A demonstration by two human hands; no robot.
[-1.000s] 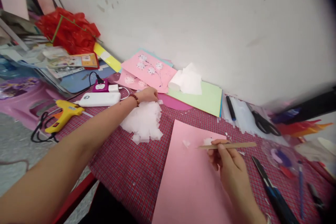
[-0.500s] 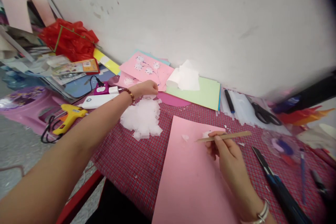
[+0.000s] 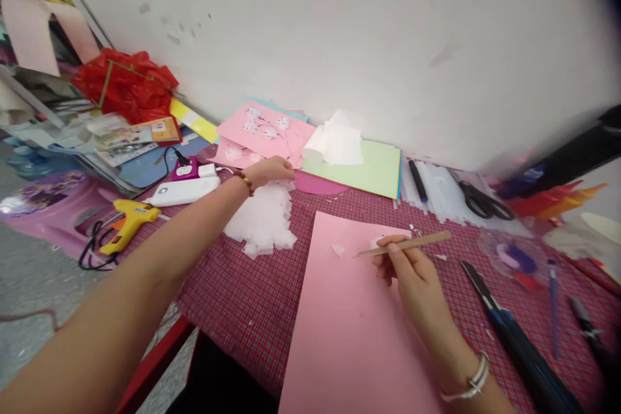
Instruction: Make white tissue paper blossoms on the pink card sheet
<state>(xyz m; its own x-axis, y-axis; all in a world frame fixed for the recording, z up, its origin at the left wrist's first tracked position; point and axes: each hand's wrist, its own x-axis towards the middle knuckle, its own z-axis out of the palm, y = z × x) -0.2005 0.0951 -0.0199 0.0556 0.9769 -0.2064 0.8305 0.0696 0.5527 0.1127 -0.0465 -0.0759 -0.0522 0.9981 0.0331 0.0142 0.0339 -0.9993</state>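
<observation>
My left hand (image 3: pixel 274 170) reaches over the far end of a pile of white tissue squares (image 3: pixel 264 217). Its fingers are drawn together and pointing away; whether a tissue piece is between them is hidden. A thin wooden stick (image 3: pixel 422 242) with a pointed end is pinched in my right hand (image 3: pixel 410 272), held low over a sheet of pink paper (image 3: pixel 349 310). Near the stick's tip, a small white tissue piece (image 3: pixel 338 250) rests on the paper. Another white tuft (image 3: pixel 376 241) shows partly behind my right fingers.
A yellow glue gun (image 3: pixel 129 226) and a white power bank (image 3: pixel 187 191) are at left. Pink cards with white flowers (image 3: pixel 269 129) and a tissue roll (image 3: pixel 315 143) lie by the wall. At right are scissors (image 3: pixel 482 200) and a black-handled cutter (image 3: pixel 514 330).
My left hand has come slightly down and toward the tissue pile. My right hand keeps its hold on the stick over the pink paper. The whole view has shifted a little.
</observation>
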